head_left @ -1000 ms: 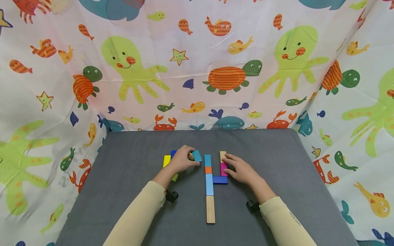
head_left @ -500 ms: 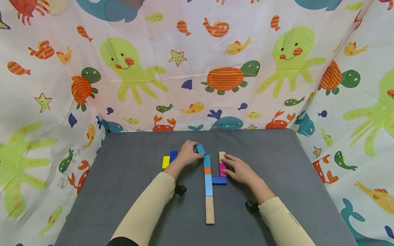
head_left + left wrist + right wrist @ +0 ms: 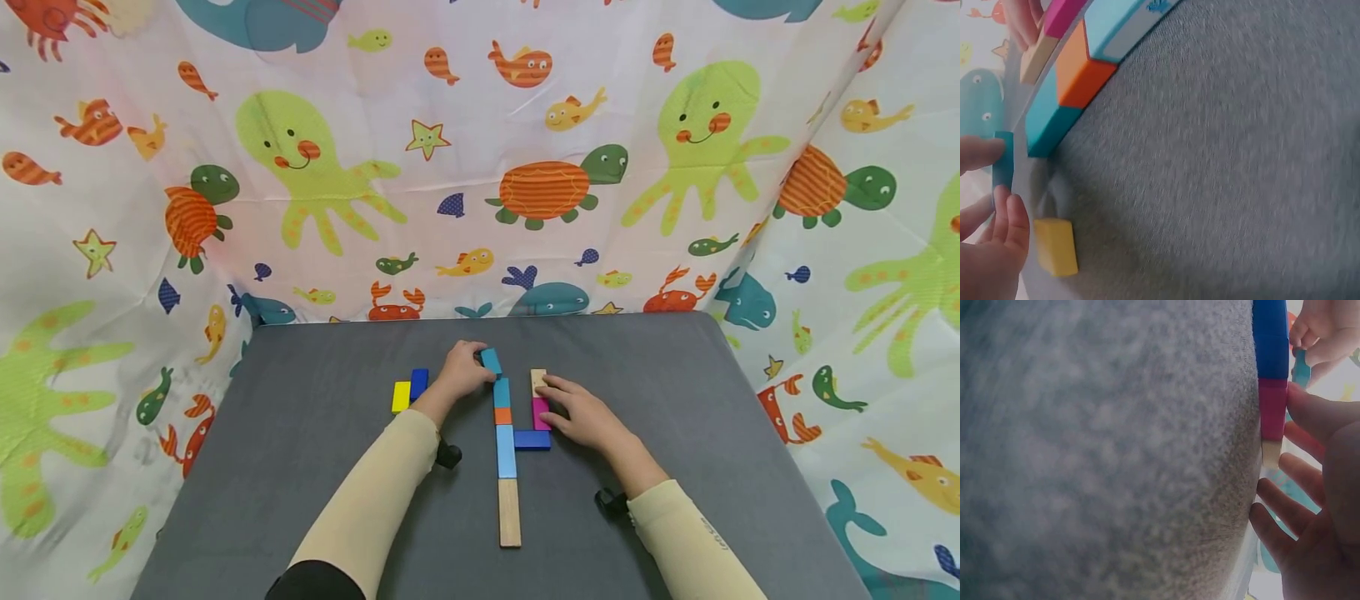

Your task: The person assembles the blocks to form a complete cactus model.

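Observation:
The left hand (image 3: pixel 461 372) pinches a small teal block (image 3: pixel 491 362) at the far end of a line of blocks. That line runs teal (image 3: pixel 501 392), orange (image 3: pixel 502 416), light blue (image 3: pixel 506 451) and plain wood (image 3: pixel 509 512). In the left wrist view the held teal block (image 3: pixel 1004 161) sits between thumb and fingers, beside the line's teal end (image 3: pixel 1050 122). The right hand (image 3: pixel 585 412) rests with spread, relaxed fingers at a magenta block (image 3: pixel 540 413) and a small wooden block (image 3: pixel 537 380). A blue block (image 3: pixel 532 440) joins these to the line.
Yellow (image 3: pixel 401 397) and blue (image 3: pixel 419 383) blocks lie left of the left hand, partly behind the forearm. A patterned cloth (image 3: pixel 465 167) hangs behind the far edge of the grey table (image 3: pixel 637 350).
The left hand has carried the teal block rightward and away from the yellow and blue blocks, to the line's far end. The right hand has stayed by the magenta and wooden blocks.

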`<state>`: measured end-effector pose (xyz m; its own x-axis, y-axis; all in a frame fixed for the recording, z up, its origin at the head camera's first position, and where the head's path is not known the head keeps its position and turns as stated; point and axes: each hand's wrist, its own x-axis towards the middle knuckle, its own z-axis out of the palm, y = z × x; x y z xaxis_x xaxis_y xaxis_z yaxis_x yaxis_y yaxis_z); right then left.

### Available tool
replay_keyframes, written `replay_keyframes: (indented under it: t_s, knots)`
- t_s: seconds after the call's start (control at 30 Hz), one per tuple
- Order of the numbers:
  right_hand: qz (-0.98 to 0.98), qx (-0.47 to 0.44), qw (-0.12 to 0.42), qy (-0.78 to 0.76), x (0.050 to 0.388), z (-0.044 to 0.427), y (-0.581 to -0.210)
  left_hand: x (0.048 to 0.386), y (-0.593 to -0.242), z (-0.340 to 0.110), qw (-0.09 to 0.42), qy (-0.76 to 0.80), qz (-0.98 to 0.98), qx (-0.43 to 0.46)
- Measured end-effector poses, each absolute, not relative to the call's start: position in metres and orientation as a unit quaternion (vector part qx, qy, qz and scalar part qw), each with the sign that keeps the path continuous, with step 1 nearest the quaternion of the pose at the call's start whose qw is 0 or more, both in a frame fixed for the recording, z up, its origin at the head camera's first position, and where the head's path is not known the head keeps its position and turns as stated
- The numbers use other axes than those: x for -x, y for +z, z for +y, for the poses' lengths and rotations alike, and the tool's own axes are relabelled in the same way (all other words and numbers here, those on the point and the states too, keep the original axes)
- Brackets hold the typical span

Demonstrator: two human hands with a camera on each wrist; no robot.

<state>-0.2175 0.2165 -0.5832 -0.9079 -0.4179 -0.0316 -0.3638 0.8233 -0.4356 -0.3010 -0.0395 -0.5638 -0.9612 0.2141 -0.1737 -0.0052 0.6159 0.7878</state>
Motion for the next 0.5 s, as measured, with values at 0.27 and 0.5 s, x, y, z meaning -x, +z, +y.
replay_keyframes:
  t_s: [0.27,0.5]
  knots:
    - [0.953,0.204,0.062,-0.215,0.218,0.217,-0.586,0.306,-0.574,-0.034,0.127,0.439,0.888,-0.059]
    - [0.954,0.203,0.06,-0.214,0.218,0.217,-0.587,0.311,-0.567,-0.028,0.132,0.409,0.899,-0.085]
